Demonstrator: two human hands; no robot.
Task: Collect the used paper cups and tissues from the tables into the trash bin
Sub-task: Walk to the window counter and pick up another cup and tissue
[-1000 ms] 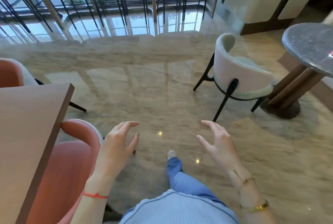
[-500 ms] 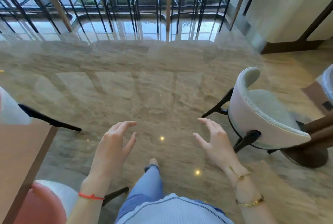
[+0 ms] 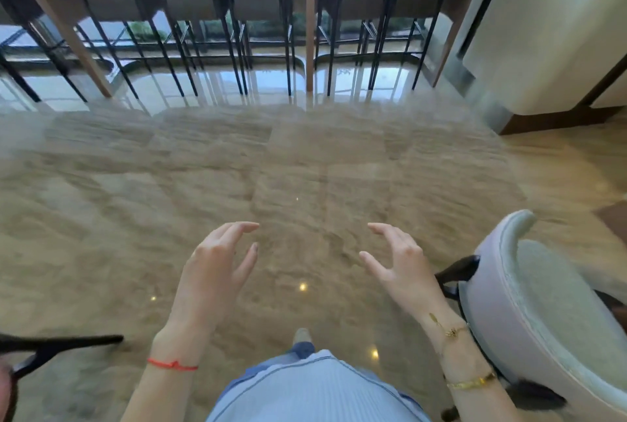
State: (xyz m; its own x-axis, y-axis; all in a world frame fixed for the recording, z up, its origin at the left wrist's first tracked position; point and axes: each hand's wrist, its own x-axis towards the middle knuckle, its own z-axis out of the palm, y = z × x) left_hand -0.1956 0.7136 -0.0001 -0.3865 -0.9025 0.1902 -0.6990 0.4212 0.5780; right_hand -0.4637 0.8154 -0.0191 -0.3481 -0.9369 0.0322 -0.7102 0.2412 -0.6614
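My left hand (image 3: 217,272) and my right hand (image 3: 400,269) are held out in front of me over a polished marble floor, palms facing each other. Both hold nothing, with the fingers spread and slightly curled. A red string sits on my left wrist and gold bracelets on my right. No paper cup, tissue or trash bin shows in this view. One foot in a pale shoe (image 3: 302,335) is stepping forward between my arms.
A white upholstered chair (image 3: 529,313) with black legs stands close at my right. Black chair legs (image 3: 61,345) poke in at the lower left. A row of bar stools (image 3: 237,31) lines a counter by the windows ahead. A cream wall panel (image 3: 549,24) is at the far right.
I have walked forward. The wooden table and pink chair on my left have slid out of view, the white chair has come close on my right, and the stools are nearer. Both hands stay empty.
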